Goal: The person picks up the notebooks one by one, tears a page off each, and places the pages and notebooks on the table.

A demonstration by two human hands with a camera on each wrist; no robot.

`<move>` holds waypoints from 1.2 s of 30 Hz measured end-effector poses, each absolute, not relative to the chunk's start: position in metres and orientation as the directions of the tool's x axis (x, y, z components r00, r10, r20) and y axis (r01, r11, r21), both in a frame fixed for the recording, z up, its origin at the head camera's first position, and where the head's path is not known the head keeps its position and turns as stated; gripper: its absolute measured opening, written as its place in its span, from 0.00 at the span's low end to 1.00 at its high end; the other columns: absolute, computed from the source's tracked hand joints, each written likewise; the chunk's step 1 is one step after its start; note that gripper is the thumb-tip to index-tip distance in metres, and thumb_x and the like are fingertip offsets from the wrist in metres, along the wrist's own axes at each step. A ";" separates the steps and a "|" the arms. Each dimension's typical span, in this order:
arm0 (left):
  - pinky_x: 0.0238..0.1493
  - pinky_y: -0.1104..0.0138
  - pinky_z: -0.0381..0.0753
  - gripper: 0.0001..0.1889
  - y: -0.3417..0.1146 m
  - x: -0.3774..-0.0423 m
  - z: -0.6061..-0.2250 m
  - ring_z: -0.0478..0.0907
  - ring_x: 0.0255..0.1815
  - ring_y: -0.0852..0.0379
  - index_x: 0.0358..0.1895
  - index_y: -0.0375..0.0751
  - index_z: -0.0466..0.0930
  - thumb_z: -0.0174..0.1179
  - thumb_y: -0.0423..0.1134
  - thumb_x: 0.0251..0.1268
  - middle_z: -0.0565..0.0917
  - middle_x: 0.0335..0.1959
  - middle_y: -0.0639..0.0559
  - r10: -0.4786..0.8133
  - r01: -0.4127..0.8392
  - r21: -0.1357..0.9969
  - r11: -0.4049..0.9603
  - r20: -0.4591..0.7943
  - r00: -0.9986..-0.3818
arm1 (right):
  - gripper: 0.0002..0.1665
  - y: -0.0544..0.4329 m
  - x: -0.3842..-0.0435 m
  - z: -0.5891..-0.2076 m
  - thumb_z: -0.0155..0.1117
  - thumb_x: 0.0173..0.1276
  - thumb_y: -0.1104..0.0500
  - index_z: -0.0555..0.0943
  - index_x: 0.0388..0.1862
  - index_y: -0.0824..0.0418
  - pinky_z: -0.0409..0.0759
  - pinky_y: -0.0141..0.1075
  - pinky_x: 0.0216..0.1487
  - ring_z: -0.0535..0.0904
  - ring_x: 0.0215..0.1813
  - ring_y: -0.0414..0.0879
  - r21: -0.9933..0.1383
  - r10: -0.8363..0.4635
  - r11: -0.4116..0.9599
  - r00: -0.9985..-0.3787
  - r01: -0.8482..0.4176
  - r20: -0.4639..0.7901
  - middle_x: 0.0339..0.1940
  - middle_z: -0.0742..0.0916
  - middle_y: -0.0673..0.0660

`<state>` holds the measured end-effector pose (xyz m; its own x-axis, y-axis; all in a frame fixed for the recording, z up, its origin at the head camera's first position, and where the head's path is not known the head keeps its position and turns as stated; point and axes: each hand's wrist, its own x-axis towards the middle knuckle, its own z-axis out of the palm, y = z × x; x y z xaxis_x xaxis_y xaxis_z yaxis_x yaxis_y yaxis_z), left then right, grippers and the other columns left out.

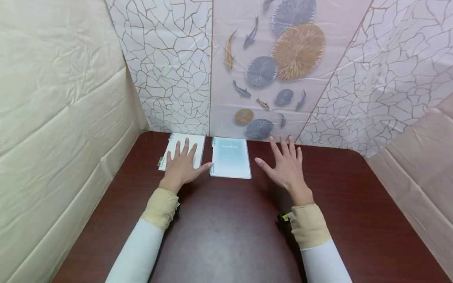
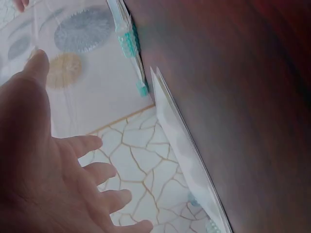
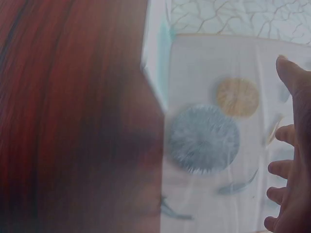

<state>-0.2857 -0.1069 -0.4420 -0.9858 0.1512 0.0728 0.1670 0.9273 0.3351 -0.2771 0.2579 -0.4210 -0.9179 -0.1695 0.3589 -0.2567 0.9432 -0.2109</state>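
Observation:
Two spiral-bound notebooks lie side by side near the table's far edge. The left one is a white notebook (image 1: 198, 143), partly hidden under my left hand (image 1: 181, 167); in the left wrist view the hand is raised above the white notebook (image 2: 177, 141), fingers spread, with a gap between. The other is a blue-and-white notebook (image 1: 231, 159) with "freedom" printed on its cover, its teal coil (image 2: 129, 42) showing on its left side. To its right hovers my right hand (image 1: 286, 169), fingers spread and holding nothing, also seen as a hand (image 3: 296, 160) in the right wrist view.
The dark reddish-brown table (image 1: 226, 228) has rounded far corners. Behind it hangs a patterned sheet (image 1: 173, 78) with fish and lily pads. Cream fabric walls (image 1: 70, 129) stand on the left and right sides. Bands (image 1: 161, 208) wrap both wrists.

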 end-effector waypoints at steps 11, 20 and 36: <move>0.76 0.26 0.46 0.55 -0.136 -0.305 -0.445 0.37 0.86 0.26 0.86 0.43 0.54 0.54 0.77 0.68 0.47 0.87 0.34 0.104 0.087 0.304 0.949 -0.041 -0.994 | 0.51 0.183 -0.291 -0.408 0.60 0.75 0.31 0.63 0.85 0.57 0.64 0.68 0.74 0.61 0.82 0.68 -0.285 -0.261 0.878 -0.884 -0.384 0.388 0.82 0.69 0.66; 0.68 0.20 0.57 0.52 -0.130 -0.315 -0.433 0.39 0.83 0.18 0.88 0.45 0.50 0.55 0.72 0.72 0.43 0.87 0.31 0.090 0.016 0.240 0.971 -0.300 -0.950 | 0.51 0.119 -0.327 -0.437 0.53 0.78 0.27 0.61 0.87 0.56 0.65 0.62 0.77 0.57 0.84 0.69 -0.320 -0.317 0.906 -0.945 -0.276 -0.080 0.86 0.62 0.67; 0.67 0.21 0.59 0.48 -0.100 -0.281 -0.422 0.44 0.80 0.14 0.88 0.50 0.50 0.56 0.69 0.75 0.45 0.85 0.26 0.098 0.042 0.162 0.986 -0.354 -0.930 | 0.49 0.180 -0.303 -0.435 0.51 0.80 0.28 0.60 0.87 0.55 0.52 0.63 0.82 0.49 0.85 0.71 -0.203 -0.318 0.942 -0.903 -0.266 -0.290 0.86 0.59 0.69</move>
